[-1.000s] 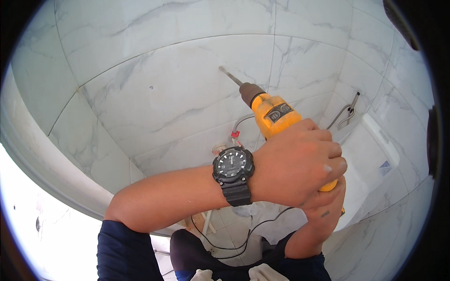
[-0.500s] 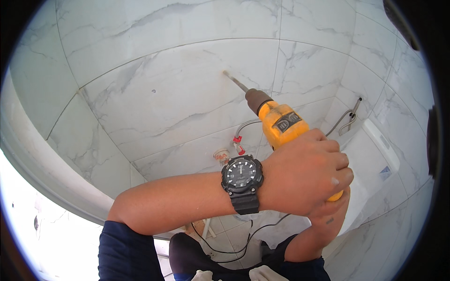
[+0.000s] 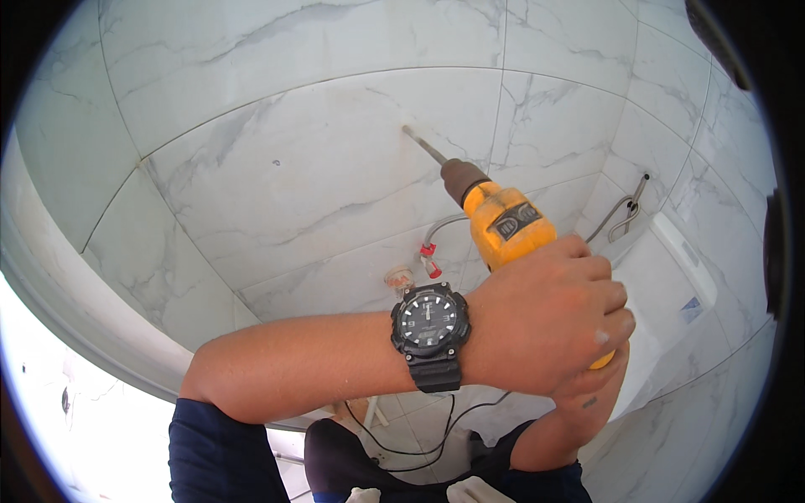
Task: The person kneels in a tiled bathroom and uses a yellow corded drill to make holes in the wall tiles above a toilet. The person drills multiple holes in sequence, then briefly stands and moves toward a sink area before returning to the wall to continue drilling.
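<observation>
A yellow power drill [image 3: 507, 222] with a dark brown chuck slants up and left toward the white marbled tile wall [image 3: 335, 168]. Its long drill bit [image 3: 426, 144] touches the wall at the tip, at a small brownish spot. My left hand [image 3: 545, 314], with a black watch [image 3: 429, 321] on its wrist, is closed over the top of the drill's body. Beneath it, my right hand [image 3: 594, 381] grips the rear of the drill; most of its fingers are hidden behind my left hand.
Left of the bit is a small dark mark [image 3: 276, 163] on the wall. Below are a red-capped pipe fitting [image 3: 430, 261] with a grey hose and a round wall opening [image 3: 399, 277]. A white cistern [image 3: 671, 277] stands right. Black cable [image 3: 444, 432] runs across the floor.
Both hands keep hold of the drill, its bit staying on the same wall spot. My left forearm and watch have sunk slightly; the view has shifted a little.
</observation>
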{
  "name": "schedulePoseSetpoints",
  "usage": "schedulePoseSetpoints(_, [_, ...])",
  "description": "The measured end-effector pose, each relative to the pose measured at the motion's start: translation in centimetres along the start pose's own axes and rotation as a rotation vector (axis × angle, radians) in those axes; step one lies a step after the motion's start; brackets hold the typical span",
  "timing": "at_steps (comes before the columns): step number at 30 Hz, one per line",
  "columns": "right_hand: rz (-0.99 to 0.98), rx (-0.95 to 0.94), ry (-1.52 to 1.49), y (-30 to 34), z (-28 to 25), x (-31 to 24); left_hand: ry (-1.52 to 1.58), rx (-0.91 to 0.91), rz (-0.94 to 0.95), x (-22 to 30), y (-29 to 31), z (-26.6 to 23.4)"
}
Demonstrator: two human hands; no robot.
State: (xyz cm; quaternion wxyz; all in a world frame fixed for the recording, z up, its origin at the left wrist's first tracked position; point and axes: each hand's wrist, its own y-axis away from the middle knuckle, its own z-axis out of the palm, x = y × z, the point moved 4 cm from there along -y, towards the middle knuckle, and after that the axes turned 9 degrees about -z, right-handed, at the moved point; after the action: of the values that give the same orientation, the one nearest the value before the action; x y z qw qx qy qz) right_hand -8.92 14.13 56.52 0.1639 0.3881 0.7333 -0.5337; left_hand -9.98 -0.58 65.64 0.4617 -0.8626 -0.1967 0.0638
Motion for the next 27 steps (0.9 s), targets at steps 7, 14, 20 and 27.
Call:
schedulePoseSetpoints(7, [-0.202, 0.053, 0.082, -0.6, -0.4, -0.1, -0.015, 0.041, 0.026, 0.0, 0.0, 0.1])
schedulePoseSetpoints(14, [-0.073, 0.046, -0.057, -0.7, 0.1, -0.9, -0.011, 0.012, 0.029, 0.0, -0.1, 0.1])
schedulePoseSetpoints(20, [0.032, 0.064, -0.149, -1.5, -0.1, -1.8, 0.024, -0.042, 0.001, 0.0, -0.4, -0.3])
schedulePoseSetpoints(27, [0.098, 0.027, -0.169, -1.1, 0.0, -0.6, 0.01, -0.037, -0.009, -0.1, -0.5, -0.3])
